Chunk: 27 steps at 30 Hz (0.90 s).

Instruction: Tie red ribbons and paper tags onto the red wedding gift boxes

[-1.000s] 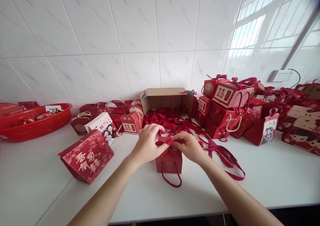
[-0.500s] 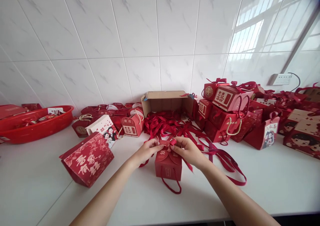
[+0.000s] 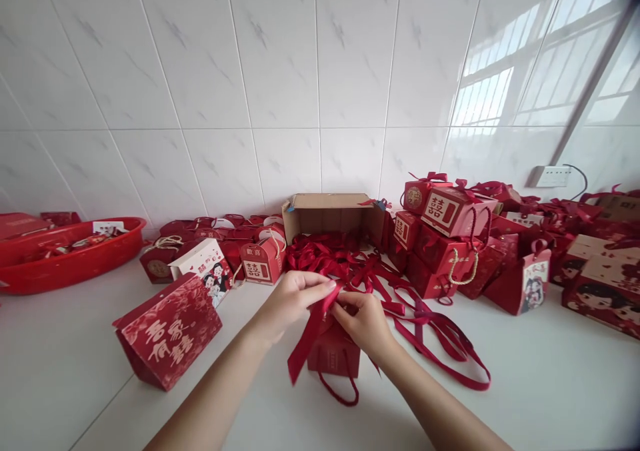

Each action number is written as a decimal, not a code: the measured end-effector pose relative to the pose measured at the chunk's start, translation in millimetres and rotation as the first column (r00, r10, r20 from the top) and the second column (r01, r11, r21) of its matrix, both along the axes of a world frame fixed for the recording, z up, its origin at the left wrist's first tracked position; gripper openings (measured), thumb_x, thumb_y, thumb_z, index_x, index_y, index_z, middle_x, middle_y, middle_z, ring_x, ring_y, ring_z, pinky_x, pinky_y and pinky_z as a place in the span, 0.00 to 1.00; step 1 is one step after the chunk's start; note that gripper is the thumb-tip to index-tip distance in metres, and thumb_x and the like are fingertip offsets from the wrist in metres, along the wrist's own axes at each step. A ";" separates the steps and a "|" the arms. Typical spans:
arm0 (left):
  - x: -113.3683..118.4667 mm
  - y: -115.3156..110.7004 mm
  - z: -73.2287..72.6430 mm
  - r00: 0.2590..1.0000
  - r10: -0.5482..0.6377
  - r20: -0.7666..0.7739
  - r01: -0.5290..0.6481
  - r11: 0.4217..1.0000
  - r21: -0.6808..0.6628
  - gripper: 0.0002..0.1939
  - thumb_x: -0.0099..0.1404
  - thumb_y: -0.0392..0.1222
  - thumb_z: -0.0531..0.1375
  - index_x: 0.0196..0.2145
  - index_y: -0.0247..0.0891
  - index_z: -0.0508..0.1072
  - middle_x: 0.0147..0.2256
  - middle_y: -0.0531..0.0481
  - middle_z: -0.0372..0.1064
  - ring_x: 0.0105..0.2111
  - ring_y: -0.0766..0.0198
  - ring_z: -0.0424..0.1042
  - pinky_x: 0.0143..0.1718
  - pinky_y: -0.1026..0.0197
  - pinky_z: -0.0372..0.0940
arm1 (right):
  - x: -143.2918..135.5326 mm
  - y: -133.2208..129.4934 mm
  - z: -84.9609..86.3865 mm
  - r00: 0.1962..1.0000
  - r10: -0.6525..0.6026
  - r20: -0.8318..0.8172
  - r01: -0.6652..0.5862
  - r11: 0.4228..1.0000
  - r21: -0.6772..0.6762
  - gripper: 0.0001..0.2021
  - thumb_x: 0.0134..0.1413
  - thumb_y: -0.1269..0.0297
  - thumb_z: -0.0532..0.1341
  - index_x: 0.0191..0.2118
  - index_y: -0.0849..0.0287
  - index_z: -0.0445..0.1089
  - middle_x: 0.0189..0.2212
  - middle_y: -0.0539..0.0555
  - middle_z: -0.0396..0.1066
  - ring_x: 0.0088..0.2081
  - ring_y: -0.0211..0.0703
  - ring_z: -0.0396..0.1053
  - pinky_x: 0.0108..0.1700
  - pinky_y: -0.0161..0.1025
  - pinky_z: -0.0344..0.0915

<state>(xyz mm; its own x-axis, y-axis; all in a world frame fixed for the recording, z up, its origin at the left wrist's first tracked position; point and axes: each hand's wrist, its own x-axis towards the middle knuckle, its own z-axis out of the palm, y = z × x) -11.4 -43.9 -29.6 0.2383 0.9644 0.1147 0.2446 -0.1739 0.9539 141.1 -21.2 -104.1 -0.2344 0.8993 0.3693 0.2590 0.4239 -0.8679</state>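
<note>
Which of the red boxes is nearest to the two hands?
The centre box, rope handle on its near side. Left hand pinches ribbon over it, right hand alongside; other boxes stand farther away.

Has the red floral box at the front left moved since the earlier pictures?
No, neither way: against the brown carton, the red floral box keeps its place; both slip slightly lower in view together.

two bare hands (image 3: 290,302), narrow wrists (image 3: 264,330), and uncovered forearms (image 3: 220,379), smoothly tapered
</note>
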 end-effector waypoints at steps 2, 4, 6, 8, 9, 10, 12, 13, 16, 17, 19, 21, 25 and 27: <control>7.8 10.6 5.0 1.000 -0.015 -0.027 0.016 0.999 0.032 0.15 0.59 0.53 0.62 0.33 0.39 0.79 0.27 0.50 0.74 0.30 0.59 0.71 0.34 0.60 0.64 | 1.1 -1.5 0.8 0.999 0.033 0.018 -0.034 0.999 0.043 0.09 0.49 0.64 0.59 0.21 0.58 0.69 0.18 0.49 0.64 0.23 0.38 0.58 0.26 0.36 0.53; 13.2 21.2 7.8 0.996 -0.053 -0.067 0.058 0.996 0.061 0.17 0.57 0.52 0.63 0.40 0.41 0.79 0.29 0.50 0.76 0.34 0.56 0.73 0.38 0.59 0.65 | 0.5 -2.3 0.3 0.999 0.033 0.022 -0.035 0.997 0.071 0.13 0.50 0.62 0.60 0.19 0.58 0.65 0.17 0.49 0.61 0.23 0.38 0.56 0.27 0.36 0.53; 14.1 29.1 6.9 0.991 -0.084 -0.103 0.094 0.991 0.094 0.18 0.59 0.54 0.62 0.43 0.43 0.79 0.33 0.49 0.77 0.40 0.55 0.74 0.43 0.59 0.66 | -1.2 -1.6 -1.6 1.000 0.009 0.014 -0.011 0.997 0.079 0.16 0.54 0.58 0.58 0.18 0.58 0.61 0.17 0.49 0.58 0.22 0.37 0.54 0.27 0.37 0.51; 9.8 32.8 1.8 0.990 -0.055 -0.128 0.074 0.987 0.144 0.18 0.61 0.55 0.59 0.43 0.44 0.79 0.39 0.48 0.77 0.44 0.55 0.73 0.46 0.60 0.64 | -2.5 0.5 -4.1 1.000 -0.006 -0.001 0.006 0.997 0.075 0.19 0.57 0.55 0.55 0.19 0.57 0.59 0.17 0.49 0.57 0.22 0.37 0.53 0.26 0.37 0.50; 5.9 33.1 -2.2 0.990 -0.015 -0.139 0.040 0.984 0.173 0.19 0.61 0.56 0.59 0.43 0.44 0.78 0.41 0.48 0.76 0.45 0.55 0.72 0.46 0.60 0.64 | -2.6 1.8 -5.2 1.000 -0.002 -0.008 0.003 0.997 0.071 0.19 0.58 0.55 0.54 0.19 0.57 0.59 0.17 0.49 0.57 0.22 0.37 0.53 0.26 0.37 0.51; 1.3 32.5 -7.0 0.988 0.030 -0.151 0.001 0.980 0.197 0.19 0.60 0.56 0.61 0.43 0.43 0.78 0.41 0.47 0.76 0.44 0.54 0.72 0.46 0.59 0.64 | -2.2 3.1 -5.9 1.000 0.008 -0.015 -0.007 0.998 0.069 0.19 0.59 0.54 0.54 0.19 0.57 0.59 0.18 0.49 0.58 0.22 0.37 0.53 0.26 0.37 0.51; -8.2 29.7 -17.5 0.979 0.099 -0.181 -0.058 0.974 0.220 0.19 0.53 0.54 0.66 0.40 0.42 0.79 0.39 0.47 0.77 0.42 0.52 0.73 0.44 0.58 0.64 | -0.3 5.3 -6.3 0.999 0.037 -0.022 -0.036 0.997 0.066 0.19 0.59 0.54 0.54 0.20 0.58 0.60 0.19 0.49 0.59 0.23 0.38 0.55 0.27 0.36 0.53; -12.2 27.9 -22.5 0.974 0.118 -0.194 -0.073 0.973 0.220 0.18 0.51 0.53 0.68 0.37 0.41 0.80 0.37 0.46 0.78 0.40 0.52 0.73 0.42 0.57 0.64 | 0.8 5.9 -6.1 0.998 0.050 -0.025 -0.049 0.997 0.063 0.19 0.58 0.54 0.54 0.20 0.58 0.60 0.19 0.50 0.60 0.24 0.38 0.56 0.28 0.36 0.54; -18.6 23.3 -34.5 0.968 0.139 -0.207 -0.094 0.973 0.210 0.14 0.53 0.52 0.67 0.30 0.39 0.81 0.32 0.46 0.78 0.36 0.52 0.74 0.38 0.57 0.65 | 2.8 6.3 -5.0 0.998 0.051 -0.044 -0.049 0.998 0.042 0.19 0.57 0.53 0.56 0.20 0.58 0.60 0.19 0.50 0.62 0.24 0.40 0.60 0.28 0.37 0.56; -19.1 22.4 -37.2 0.969 0.143 -0.202 -0.100 0.973 0.209 0.14 0.55 0.52 0.66 0.30 0.39 0.80 0.31 0.46 0.78 0.34 0.52 0.74 0.37 0.57 0.65 | 2.7 6.0 -5.1 0.998 0.039 -0.058 -0.037 0.999 0.030 0.18 0.57 0.53 0.56 0.21 0.58 0.61 0.20 0.51 0.64 0.25 0.40 0.62 0.28 0.36 0.57; -18.5 21.2 -41.0 0.973 0.141 -0.181 -0.101 0.972 0.212 0.13 0.57 0.51 0.64 0.31 0.38 0.79 0.31 0.46 0.78 0.34 0.54 0.74 0.37 0.58 0.66 | 1.4 5.3 -6.0 0.995 0.008 -0.100 -0.007 1.000 0.004 0.13 0.58 0.53 0.56 0.28 0.57 0.63 0.22 0.51 0.69 0.25 0.41 0.65 0.28 0.36 0.59; -16.9 20.6 -43.7 0.980 0.121 -0.157 -0.085 0.972 0.218 0.12 0.59 0.50 0.62 0.31 0.38 0.77 0.32 0.47 0.77 0.35 0.56 0.74 0.38 0.59 0.67 | -0.6 5.0 -7.8 0.988 -0.022 -0.152 0.022 1.000 0.001 0.10 0.58 0.55 0.56 0.37 0.56 0.60 0.24 0.51 0.72 0.26 0.41 0.68 0.28 0.35 0.61; -13.4 18.8 -49.5 0.987 0.080 -0.139 -0.044 0.968 0.247 0.08 0.62 0.46 0.59 0.31 0.38 0.71 0.32 0.50 0.73 0.37 0.60 0.73 0.41 0.60 0.66 | -2.5 4.8 -9.7 0.983 -0.055 -0.177 0.066 0.996 0.056 0.08 0.56 0.59 0.58 0.38 0.56 0.60 0.23 0.48 0.71 0.25 0.39 0.66 0.28 0.34 0.60; -12.1 17.9 -53.2 0.986 0.083 -0.144 -0.041 0.961 0.273 0.06 0.59 0.43 0.61 0.30 0.38 0.69 0.32 0.52 0.72 0.36 0.61 0.72 0.43 0.60 0.65 | -1.7 3.9 -8.5 0.987 -0.055 -0.152 0.067 0.995 0.075 0.07 0.56 0.60 0.58 0.37 0.57 0.65 0.24 0.50 0.72 0.26 0.40 0.67 0.30 0.35 0.61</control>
